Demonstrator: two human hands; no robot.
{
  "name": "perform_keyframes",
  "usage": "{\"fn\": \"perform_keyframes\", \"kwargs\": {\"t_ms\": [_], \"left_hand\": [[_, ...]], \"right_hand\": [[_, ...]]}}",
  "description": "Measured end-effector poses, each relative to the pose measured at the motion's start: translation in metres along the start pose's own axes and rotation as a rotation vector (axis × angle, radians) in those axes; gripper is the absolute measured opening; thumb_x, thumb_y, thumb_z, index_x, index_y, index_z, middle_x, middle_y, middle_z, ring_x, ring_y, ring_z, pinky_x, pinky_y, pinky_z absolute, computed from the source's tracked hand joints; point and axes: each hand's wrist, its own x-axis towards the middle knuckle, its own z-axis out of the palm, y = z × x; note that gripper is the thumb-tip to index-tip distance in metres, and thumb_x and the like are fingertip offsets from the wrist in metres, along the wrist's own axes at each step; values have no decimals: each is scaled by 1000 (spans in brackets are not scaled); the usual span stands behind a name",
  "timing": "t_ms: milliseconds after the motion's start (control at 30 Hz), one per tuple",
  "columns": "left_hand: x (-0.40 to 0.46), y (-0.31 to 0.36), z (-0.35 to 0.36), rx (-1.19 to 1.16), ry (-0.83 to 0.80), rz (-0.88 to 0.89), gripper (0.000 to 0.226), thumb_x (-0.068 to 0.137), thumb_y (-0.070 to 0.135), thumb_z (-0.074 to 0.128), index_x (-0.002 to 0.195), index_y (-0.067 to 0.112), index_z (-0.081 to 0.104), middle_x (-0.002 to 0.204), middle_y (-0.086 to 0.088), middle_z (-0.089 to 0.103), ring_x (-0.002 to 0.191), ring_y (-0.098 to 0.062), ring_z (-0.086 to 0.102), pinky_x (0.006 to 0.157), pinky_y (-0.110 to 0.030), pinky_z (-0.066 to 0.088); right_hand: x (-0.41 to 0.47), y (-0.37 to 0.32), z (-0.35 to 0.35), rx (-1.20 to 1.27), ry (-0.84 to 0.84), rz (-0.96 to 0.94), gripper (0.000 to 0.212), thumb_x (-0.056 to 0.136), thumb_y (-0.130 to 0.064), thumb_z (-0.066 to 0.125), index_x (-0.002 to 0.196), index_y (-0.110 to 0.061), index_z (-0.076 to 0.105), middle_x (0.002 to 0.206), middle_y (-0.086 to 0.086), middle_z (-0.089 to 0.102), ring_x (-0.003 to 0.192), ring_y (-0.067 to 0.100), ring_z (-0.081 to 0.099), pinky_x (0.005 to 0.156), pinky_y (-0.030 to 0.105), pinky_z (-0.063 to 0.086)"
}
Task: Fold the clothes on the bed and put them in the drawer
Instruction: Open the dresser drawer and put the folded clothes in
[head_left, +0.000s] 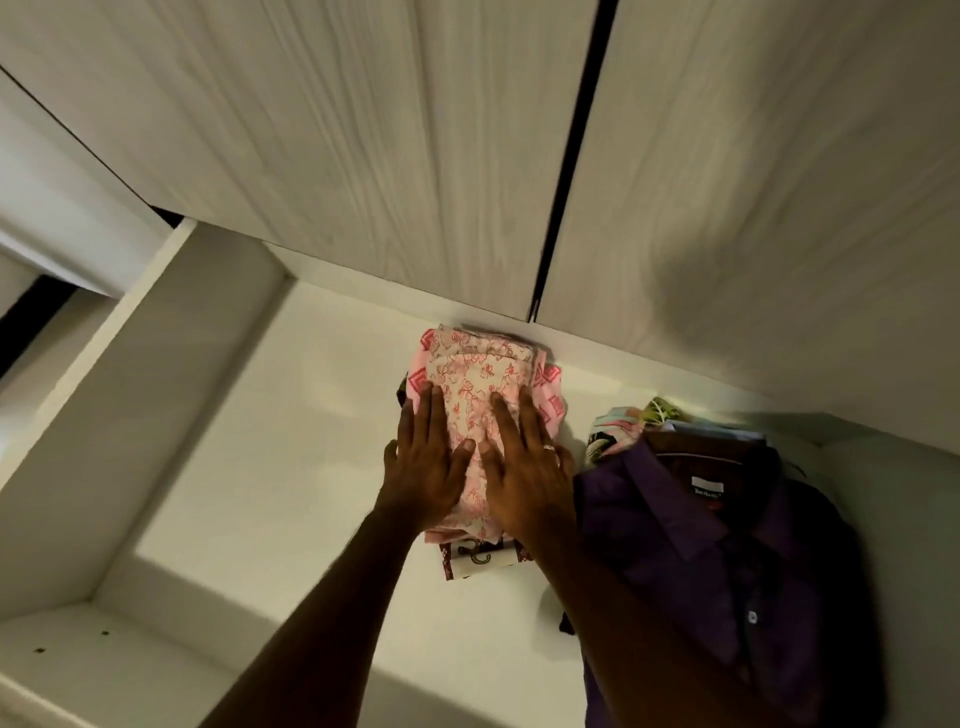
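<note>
both hands lie flat, fingers straight and pointing away from the person, pressing down on a folded pink garment (480, 384) with a red floral print. the left hand (426, 467) covers the garment's left edge, its thumb reaching inward; the right hand (524, 473) covers the right edge and wears a ring (549, 447) on one finger. the two thumbs nearly meet over the middle of the cloth. neither grip curls round anything: both are open, palms down, with the garment directly beneath them and showing between and beyond the fingertips.

the pink garment sits on top of a small stack. a second pink cloth (550, 387) with a red geometric pattern sticks out under it on the left and right sides, and a white cloth with dark red trim (478, 564) pokes out at the near end, under the wrists. the stack stands on the white floor of the open drawer (249, 467), close to its far wall.

just to the right of the stack, touching or nearly touching the right hand, lies a folded purple collared shirt (727, 545) with a label inside the collar. beyond the shirt, more folded clothes (618, 436) in pale blue, pink and green show at the drawer's far right.

above the drawer, two pale wood-grain cabinet doors (363, 130) meet at a dark gap.
</note>
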Motion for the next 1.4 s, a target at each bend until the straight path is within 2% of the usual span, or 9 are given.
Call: {"fn": "perform_keyframes", "kwargs": {"t_ms": [200,400,533,633,700,800,900,1200,1400], "left_hand": [[11,-6,17,6,8,19,87,93,69,12,160,17,-7,169,-3,-7,155,-33,-1,111,-63,31],[20,-6,19,30,0,20,91,88,75,8,158,21,-17,168,0,-15,155,-30,-7,117,-64,17],[24,1,5,92,-81,79,90,97,68,15,156,9,-18,166,-11,-19,154,-26,-14,126,-48,-1],[1,0,-25,133,-107,63,94,95,75,20,159,14,-12,167,-18,-1,153,-39,9,123,-56,16],[-23,-5,-42,140,-76,52,81,103,59,30,160,13,-3,168,-15,8,153,-33,15,124,-50,19],[-65,-1,-60,205,-87,61,73,106,49,31,161,11,0,167,-12,13,153,-28,18,124,-37,17],[-108,19,-70,245,-76,105,70,107,49,29,161,15,4,162,-15,30,148,-32,31,116,-34,25],[-282,62,-73,163,168,399,60,107,45,35,159,17,24,163,-4,30,149,-23,30,121,-37,23],[-363,9,-49,196,419,594,64,101,56,28,152,19,42,157,-1,43,146,-17,38,112,-48,39]], "right_hand": [[8,25,15,6,51,-104,59,105,-52,20,159,-39,-2,168,-8,-9,155,20,2,122,55,15],[14,34,26,83,131,-112,59,105,-52,23,157,-44,-3,168,-10,-8,155,19,1,122,53,11],[22,41,24,168,56,-51,69,98,-69,22,155,-47,-10,169,0,-2,152,31,21,122,57,17],[16,43,8,369,10,93,94,77,-93,19,153,-42,0,164,6,21,141,39,39,110,60,38],[-1,43,-5,338,-16,110,82,91,-77,29,154,-29,10,155,11,34,133,38,47,102,48,45],[-36,41,-26,271,-83,4,66,103,-53,38,156,-23,15,154,13,42,125,34,56,104,49,48],[-78,34,-53,175,-97,-59,61,106,-42,40,158,-18,17,158,12,37,137,34,46,112,46,40],[-265,-26,-86,-42,188,-309,46,104,-32,46,146,-12,48,149,16,49,137,35,43,107,39,39],[-366,-62,-46,10,711,-582,32,93,-13,47,111,-8,73,106,12,74,96,32,67,86,38,48]]}}
